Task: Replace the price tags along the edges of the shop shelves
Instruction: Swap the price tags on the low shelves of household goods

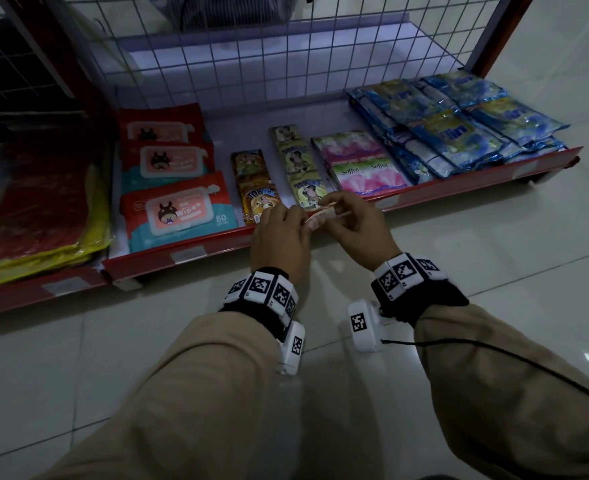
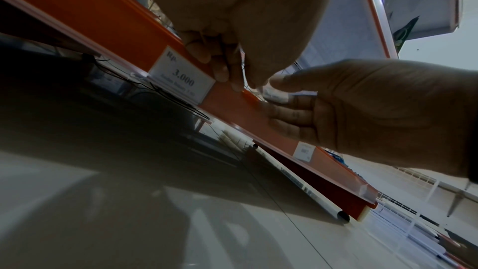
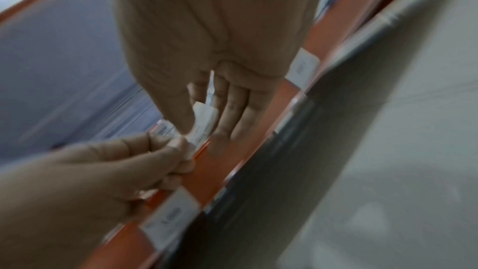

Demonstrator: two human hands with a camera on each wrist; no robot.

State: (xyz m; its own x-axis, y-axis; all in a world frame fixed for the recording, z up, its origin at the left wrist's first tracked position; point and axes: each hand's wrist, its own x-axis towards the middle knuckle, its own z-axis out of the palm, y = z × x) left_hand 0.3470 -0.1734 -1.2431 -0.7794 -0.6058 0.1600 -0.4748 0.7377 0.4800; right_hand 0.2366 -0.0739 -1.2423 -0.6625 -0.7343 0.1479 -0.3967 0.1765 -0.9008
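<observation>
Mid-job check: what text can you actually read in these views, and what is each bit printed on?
"Wipes" and "80": front red wipes pack.
"TOP": orange sachet.
"Soffell", twice: pink sachet.
"Rp 3.000": fitted price tag on the shelf edge strip; its lower line is blurred.
Unreadable: the tag pinched between left hand and right hand, the blue packets, other edge tags.

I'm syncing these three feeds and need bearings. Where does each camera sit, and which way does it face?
Head: above, facing down at shelf; both hands, sleeves show.
Left wrist: low, facing up along shelf edge; left hand, right hand, 3.000 tag.
Right wrist: blurred, along edge; both hands.
Shared: hands pinching paper tag.
</observation>
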